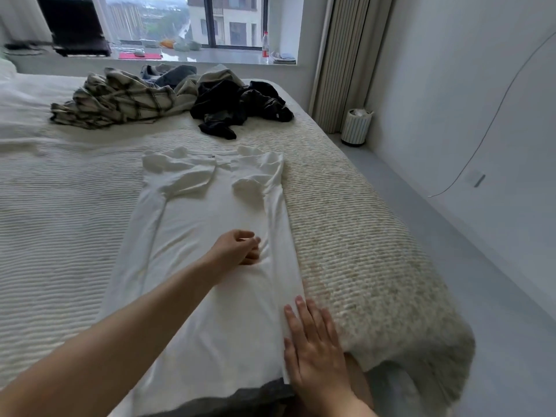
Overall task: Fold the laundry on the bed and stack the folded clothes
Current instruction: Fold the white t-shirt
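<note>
On the bed point(75, 206), we had a white shirt point(210, 224) laid flat near the right edge, sleeves folded inward.

Our left hand point(237, 248) rested on the shirt's middle with fingers loosely curled; whether they pinched cloth we could not tell. Our right hand point(313, 341) lay flat, fingers straight, pressing the shirt's near right edge. The shirt's hem was hidden behind dark fabric at the frame's bottom, and its small collar tag was unreadable. Farther off lay a plaid garment point(117, 100) and dark clothes point(237, 106), crumpled. Beyond stood a cluttered windowsill point(210, 57) with a bottle point(265, 45); a bin point(356, 126) stood on the grey floor by the curtain point(346, 55).
</note>
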